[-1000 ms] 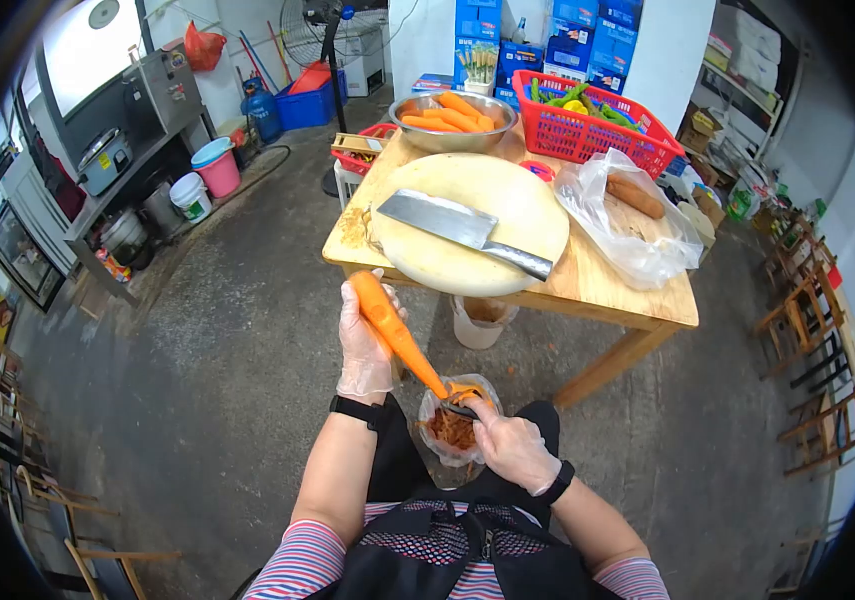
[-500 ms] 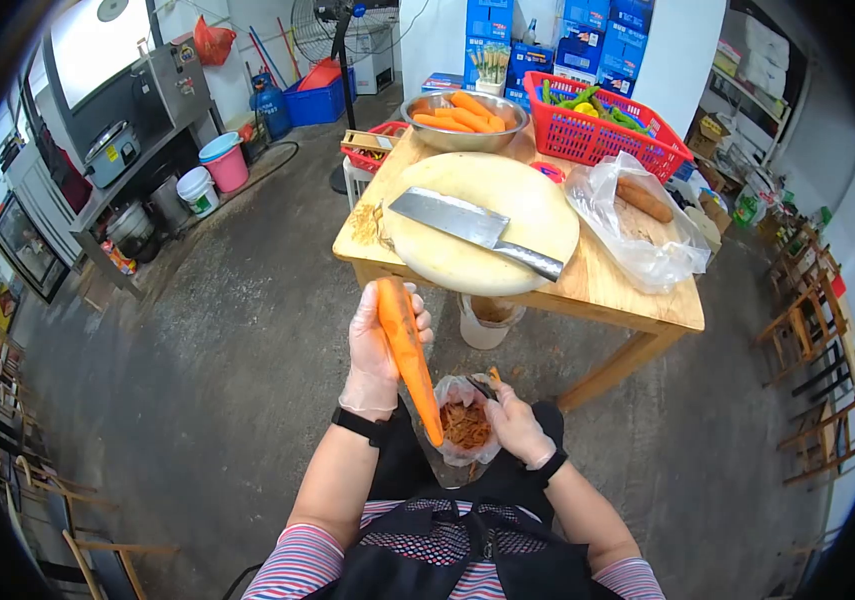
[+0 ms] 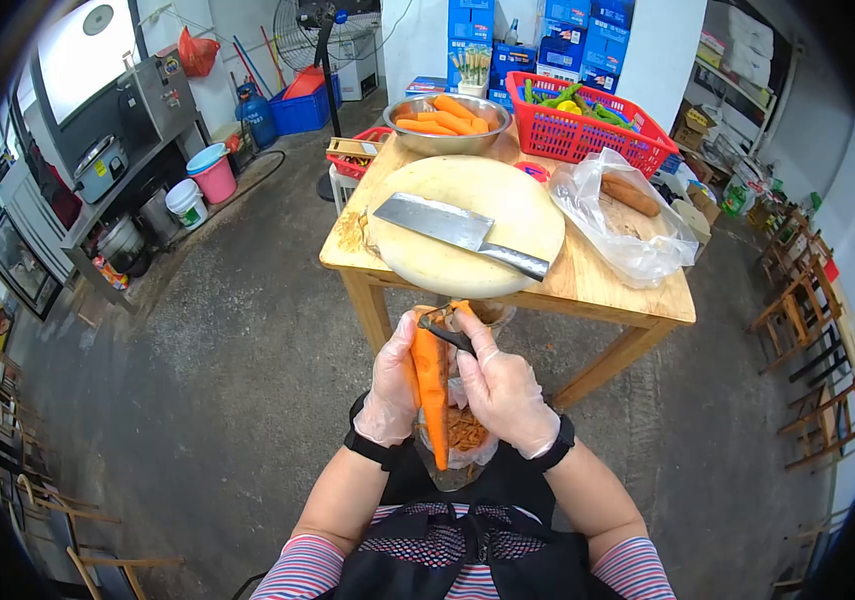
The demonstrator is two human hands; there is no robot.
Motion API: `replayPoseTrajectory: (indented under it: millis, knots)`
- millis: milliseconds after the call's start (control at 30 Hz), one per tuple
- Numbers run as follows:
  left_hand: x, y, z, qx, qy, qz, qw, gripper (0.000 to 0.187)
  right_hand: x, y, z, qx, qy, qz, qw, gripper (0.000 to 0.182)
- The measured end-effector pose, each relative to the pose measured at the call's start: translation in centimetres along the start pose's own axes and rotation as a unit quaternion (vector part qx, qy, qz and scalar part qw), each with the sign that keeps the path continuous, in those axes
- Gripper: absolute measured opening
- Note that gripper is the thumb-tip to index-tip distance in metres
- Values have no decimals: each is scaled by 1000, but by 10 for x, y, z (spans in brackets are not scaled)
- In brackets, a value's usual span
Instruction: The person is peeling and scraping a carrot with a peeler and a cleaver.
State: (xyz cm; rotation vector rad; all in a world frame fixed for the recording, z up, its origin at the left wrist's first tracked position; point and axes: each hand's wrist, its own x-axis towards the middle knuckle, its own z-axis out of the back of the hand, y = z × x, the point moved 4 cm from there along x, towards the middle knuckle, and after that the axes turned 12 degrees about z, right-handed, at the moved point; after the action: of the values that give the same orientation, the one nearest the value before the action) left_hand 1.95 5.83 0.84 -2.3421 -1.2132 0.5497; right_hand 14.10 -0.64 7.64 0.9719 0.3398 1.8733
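My left hand (image 3: 394,375), in a clear glove, is wrapped round a large orange carrot (image 3: 432,385) whose narrow end points down towards me. My gloved right hand (image 3: 503,385) grips a black-handled peeler (image 3: 447,333), and its head rests on the thick upper end of the carrot. Below the carrot, a bag-lined bin (image 3: 467,432) holds orange and brown peelings, partly hidden by my hands. Beyond my hands, a cleaver (image 3: 437,220) lies on a round cutting board (image 3: 407,262).
On the wooden table (image 3: 647,301) are a metal bowl (image 3: 447,143) of carrots, a red basket (image 3: 587,140) with green peppers, and a plastic bag (image 3: 637,255) with an unpeeled carrot (image 3: 630,195). A white bucket (image 3: 186,205) and a pink bucket (image 3: 215,182) stand at left.
My right hand has risen from beside the bin, bringing the peeler onto the carrot's upper end. My left hand and the carrot have shifted slightly right. The view has shifted a little.
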Motion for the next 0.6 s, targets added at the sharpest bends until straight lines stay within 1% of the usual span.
replayPoseTrajectory:
  millis: [67, 200, 267, 300, 367, 433, 500, 533, 600]
  knots:
    - [0, -2, -4, 24, -2, -12, 1000, 41, -2, 2, -5, -25, 15, -27, 999, 52]
    - [0, 5, 5, 22, 3, -10, 1000, 46, -10, -1, -11, -52, 9, -27, 998, 51]
    - [-2, 8, 1, 50, -35, -34, 998, 46, -14, -2, -12, -69, 3, -18, 997, 51]
    - [-2, 7, 2, 48, -35, -34, 998, 46, -18, -3, -15, -70, 5, -19, 997, 51]
    - [1, 3, 5, 51, -34, -45, 997, 46, -27, -6, -20, -87, 30, -24, 995, 50]
    - [4, 5, 6, 51, -46, -41, 997, 46, -29, -5, -17, -87, 44, -37, 995, 49]
    - [8, 2, 5, 28, -40, -59, 997, 47, -33, -1, -17, -45, 51, -38, 997, 47]
    - [9, -1, 6, 29, -40, -58, 997, 47, -40, -5, -22, -44, 50, -39, 997, 47]
    - [12, -11, 10, 61, -31, -98, 993, 48, -51, -7, -29, -94, 21, 38, 995, 45]
